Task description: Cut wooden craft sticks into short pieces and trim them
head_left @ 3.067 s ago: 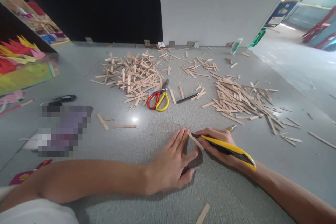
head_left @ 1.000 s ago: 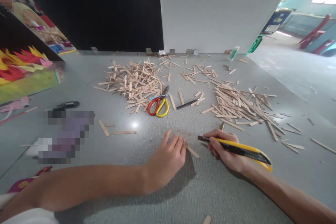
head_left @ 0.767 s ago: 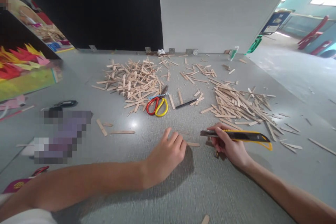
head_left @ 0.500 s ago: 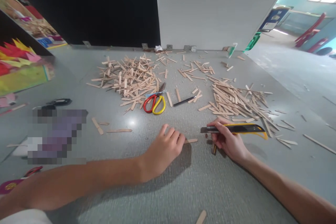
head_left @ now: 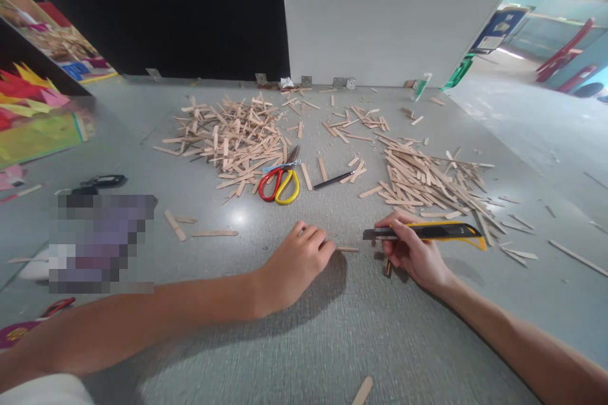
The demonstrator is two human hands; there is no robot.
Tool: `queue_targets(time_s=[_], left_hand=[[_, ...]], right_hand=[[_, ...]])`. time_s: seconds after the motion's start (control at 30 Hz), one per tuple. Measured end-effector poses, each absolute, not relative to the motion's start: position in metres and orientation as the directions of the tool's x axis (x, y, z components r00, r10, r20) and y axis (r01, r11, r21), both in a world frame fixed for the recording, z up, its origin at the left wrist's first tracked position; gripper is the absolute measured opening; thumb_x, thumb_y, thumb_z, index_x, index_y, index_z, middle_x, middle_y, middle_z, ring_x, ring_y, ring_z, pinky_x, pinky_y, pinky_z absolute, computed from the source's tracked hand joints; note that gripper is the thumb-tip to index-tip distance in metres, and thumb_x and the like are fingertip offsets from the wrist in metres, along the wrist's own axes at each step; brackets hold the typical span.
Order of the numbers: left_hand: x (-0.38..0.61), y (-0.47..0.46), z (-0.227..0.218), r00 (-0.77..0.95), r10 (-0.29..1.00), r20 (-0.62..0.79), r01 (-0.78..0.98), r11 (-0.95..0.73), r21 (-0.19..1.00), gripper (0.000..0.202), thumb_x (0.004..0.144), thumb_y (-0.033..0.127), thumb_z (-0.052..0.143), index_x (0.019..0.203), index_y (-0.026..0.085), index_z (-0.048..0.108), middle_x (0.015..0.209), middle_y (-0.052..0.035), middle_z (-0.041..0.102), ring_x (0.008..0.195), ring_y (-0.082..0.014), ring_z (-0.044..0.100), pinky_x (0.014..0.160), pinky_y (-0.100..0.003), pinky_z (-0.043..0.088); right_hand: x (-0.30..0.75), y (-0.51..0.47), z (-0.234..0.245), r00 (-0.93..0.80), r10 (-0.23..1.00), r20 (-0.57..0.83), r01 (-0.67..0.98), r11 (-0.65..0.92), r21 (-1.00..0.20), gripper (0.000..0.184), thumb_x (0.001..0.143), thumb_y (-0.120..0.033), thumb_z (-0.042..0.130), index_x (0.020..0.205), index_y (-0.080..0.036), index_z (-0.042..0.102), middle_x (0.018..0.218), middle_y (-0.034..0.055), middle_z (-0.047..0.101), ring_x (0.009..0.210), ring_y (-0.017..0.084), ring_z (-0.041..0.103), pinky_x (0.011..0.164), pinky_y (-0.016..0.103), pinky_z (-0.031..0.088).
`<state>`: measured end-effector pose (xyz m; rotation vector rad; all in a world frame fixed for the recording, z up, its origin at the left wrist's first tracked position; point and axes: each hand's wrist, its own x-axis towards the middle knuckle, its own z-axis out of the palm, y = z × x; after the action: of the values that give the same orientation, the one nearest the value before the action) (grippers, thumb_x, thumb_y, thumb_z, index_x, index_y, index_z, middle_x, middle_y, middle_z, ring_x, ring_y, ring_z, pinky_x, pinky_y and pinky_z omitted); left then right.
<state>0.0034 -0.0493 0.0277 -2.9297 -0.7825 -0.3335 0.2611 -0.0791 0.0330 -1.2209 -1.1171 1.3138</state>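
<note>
My left hand (head_left: 304, 258) is closed, fingers curled, pinching a wooden craft stick (head_left: 348, 249) whose end sticks out to the right, its narrow edge showing. My right hand (head_left: 412, 253) grips a black and yellow utility knife (head_left: 441, 231) near its blade end. The knife's tip points left, above and apart from the craft stick. Beneath the right hand a small dark and yellowish piece (head_left: 389, 267) shows in part; I cannot tell what it is. Beyond the hands lie scissors (head_left: 280, 182) with red and yellow handles and a black pen (head_left: 334, 180).
One heap of craft sticks (head_left: 237, 139) lies at the back left, another pile (head_left: 418, 177) at the right. A loose stick (head_left: 363, 390) rests at the front edge. A black and white panel (head_left: 370, 19) stands behind. Colourful paper shapes (head_left: 33, 101) are far left.
The craft stick in my left hand has turned from its flat face onto its narrow edge. My right hand and the knife have hardly moved.
</note>
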Motion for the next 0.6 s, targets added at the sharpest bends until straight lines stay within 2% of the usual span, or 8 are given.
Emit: queue_targets(time_s=[0.17,0.23,0.27,0.33,0.4,0.47,0.6], left_hand=[[0.005,-0.051,0.026,0.82,0.496,0.286,0.547,-0.826,-0.136,0.026,0.1,-0.001,0.051,0.113,0.009,0.072,0.103,-0.0116,0.074,0.094,-0.0286,0.067,0.089,-0.043,0.049],[0.006,-0.063,0.026,0.814,0.492,0.307,0.539,-0.838,-0.086,0.028,0.104,0.003,0.05,0.121,0.009,0.07,0.102,-0.0106,0.073,0.093,-0.0276,0.067,0.085,-0.041,0.051],[0.007,-0.069,0.026,0.811,0.492,0.317,0.524,-0.852,-0.02,0.029,0.105,0.006,0.051,0.128,0.01,0.068,0.104,-0.0101,0.072,0.094,-0.027,0.068,0.085,-0.04,0.052],[0.009,-0.08,0.025,0.817,0.495,0.296,0.492,-0.866,0.09,0.035,0.107,0.015,0.055,0.14,0.014,0.064,0.114,-0.0113,0.071,0.103,-0.0283,0.068,0.091,-0.041,0.054],[0.011,-0.085,0.023,0.824,0.488,0.288,0.466,-0.873,0.144,0.036,0.109,0.021,0.056,0.144,0.016,0.062,0.121,-0.0133,0.07,0.112,-0.0297,0.067,0.098,-0.043,0.055],[0.011,-0.086,0.022,0.831,0.471,0.295,0.45,-0.882,0.141,0.038,0.111,0.025,0.052,0.146,0.014,0.061,0.126,-0.0161,0.069,0.12,-0.0316,0.064,0.104,-0.047,0.054],[0.009,-0.081,0.022,0.799,0.529,0.285,0.531,-0.844,0.078,0.045,0.114,0.035,0.044,0.151,0.012,0.058,0.143,-0.0255,0.063,0.133,-0.0422,0.06,0.106,-0.062,0.052]], right_hand=[[0.262,-0.08,0.032,0.002,0.996,-0.086,-0.065,-0.086,-0.994,0.049,0.09,-0.07,0.072,0.087,-0.021,0.07,0.052,-0.004,0.059,0.037,0.011,0.047,0.033,0.021,0.035],[0.261,-0.08,0.032,-0.002,0.996,-0.086,-0.074,-0.086,-0.994,0.05,0.089,-0.07,0.073,0.086,-0.021,0.069,0.052,-0.0038,0.059,0.038,0.011,0.047,0.032,0.02,0.036],[0.261,-0.08,0.033,-0.002,0.996,-0.084,-0.081,-0.084,-0.993,0.05,0.089,-0.07,0.073,0.087,-0.021,0.069,0.053,-0.0038,0.06,0.038,0.011,0.048,0.032,0.02,0.036],[0.261,-0.08,0.034,0.008,0.997,-0.079,-0.094,-0.078,-0.993,0.049,0.089,-0.07,0.075,0.091,-0.022,0.068,0.053,-0.0043,0.061,0.037,0.01,0.048,0.033,0.02,0.037],[0.261,-0.08,0.035,0.012,0.998,-0.069,-0.087,-0.067,-0.994,0.047,0.089,-0.068,0.075,0.092,-0.022,0.067,0.054,-0.0045,0.062,0.037,0.01,0.048,0.033,0.02,0.038],[0.262,-0.08,0.036,0.0,0.998,-0.06,-0.059,-0.06,-0.996,0.047,0.091,-0.068,0.074,0.087,-0.022,0.066,0.055,-0.004,0.062,0.037,0.01,0.047,0.033,0.02,0.039],[0.261,-0.08,0.036,-0.019,0.997,-0.077,-0.031,-0.077,-0.997,0.051,0.09,-0.071,0.073,0.083,-0.022,0.065,0.053,-0.0038,0.061,0.034,0.01,0.045,0.031,0.021,0.037]])
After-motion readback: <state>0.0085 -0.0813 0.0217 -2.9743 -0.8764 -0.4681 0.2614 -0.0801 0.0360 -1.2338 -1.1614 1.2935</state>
